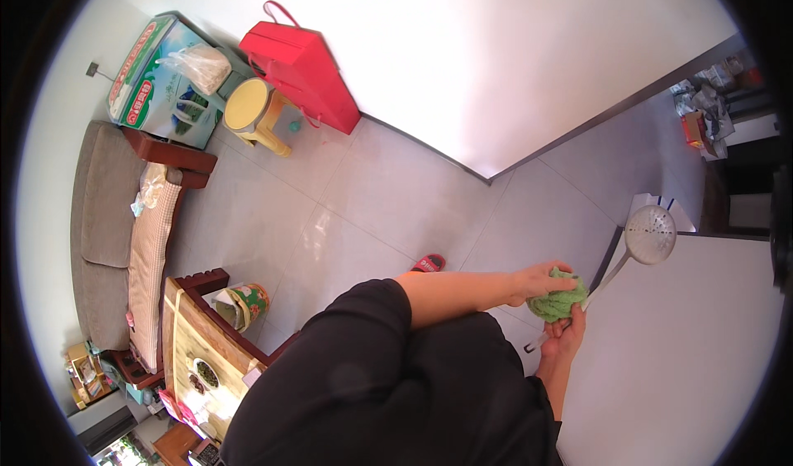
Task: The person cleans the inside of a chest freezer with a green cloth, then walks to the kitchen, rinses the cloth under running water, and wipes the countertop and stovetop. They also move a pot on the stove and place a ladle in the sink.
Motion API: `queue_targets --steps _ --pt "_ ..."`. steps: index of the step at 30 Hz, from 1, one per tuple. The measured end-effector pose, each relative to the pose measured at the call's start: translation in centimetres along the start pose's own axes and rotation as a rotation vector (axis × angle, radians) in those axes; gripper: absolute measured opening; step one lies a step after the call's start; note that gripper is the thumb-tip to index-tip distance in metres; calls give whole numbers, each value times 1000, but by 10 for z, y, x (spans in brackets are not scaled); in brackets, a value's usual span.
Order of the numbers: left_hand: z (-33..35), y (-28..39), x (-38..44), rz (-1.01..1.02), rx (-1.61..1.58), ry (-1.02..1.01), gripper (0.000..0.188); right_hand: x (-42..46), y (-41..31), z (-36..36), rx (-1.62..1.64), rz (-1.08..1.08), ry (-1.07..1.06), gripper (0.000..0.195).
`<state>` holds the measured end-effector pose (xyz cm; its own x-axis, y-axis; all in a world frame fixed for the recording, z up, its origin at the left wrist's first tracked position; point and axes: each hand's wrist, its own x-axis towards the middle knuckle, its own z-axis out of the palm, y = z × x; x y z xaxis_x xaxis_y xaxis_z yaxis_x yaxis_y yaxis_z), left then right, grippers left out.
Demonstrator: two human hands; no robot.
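Note:
In front of my body, to the right in the head view, my left hand (544,282) presses a crumpled green cloth (554,303) against the handle of a metal skimmer. Just below it, my right hand (565,336) grips the skimmer handle, with its thumb against the cloth. The round perforated bowl of the skimmer (650,235) points up and to the right, away from both hands. Past my right hand, the handle's dark hanging end (529,347) sticks out. The cloth and fingers hide the middle of the handle.
A white wall corner (489,175) juts out ahead, and a white panel (669,354) stands close on my right. Leftward are a wooden table (232,398), a patterned bin (251,302), a sofa (111,199), a yellow stool (248,103) and a red gift bag (297,63).

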<state>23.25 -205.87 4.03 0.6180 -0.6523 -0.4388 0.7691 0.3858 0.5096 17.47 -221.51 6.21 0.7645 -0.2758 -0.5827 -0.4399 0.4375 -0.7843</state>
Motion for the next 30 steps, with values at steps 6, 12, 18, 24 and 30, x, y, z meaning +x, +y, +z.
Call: queue_targets --steps 6,12,18,24,30 --pt "20 25 93 -86 6 -185 59 76 -47 -22 -34 17 70 15" --pt "35 55 219 -99 -81 178 34 187 -104 -55 -201 -77 88 23" --pt "3 123 353 165 -276 268 36 319 -202 -181 -433 -122 36 26" --pt "13 250 461 485 -401 410 35 476 -289 -249 -528 21 149 21" --pt "-13 373 594 623 -489 679 36 687 -418 -236 -331 165 208 19"
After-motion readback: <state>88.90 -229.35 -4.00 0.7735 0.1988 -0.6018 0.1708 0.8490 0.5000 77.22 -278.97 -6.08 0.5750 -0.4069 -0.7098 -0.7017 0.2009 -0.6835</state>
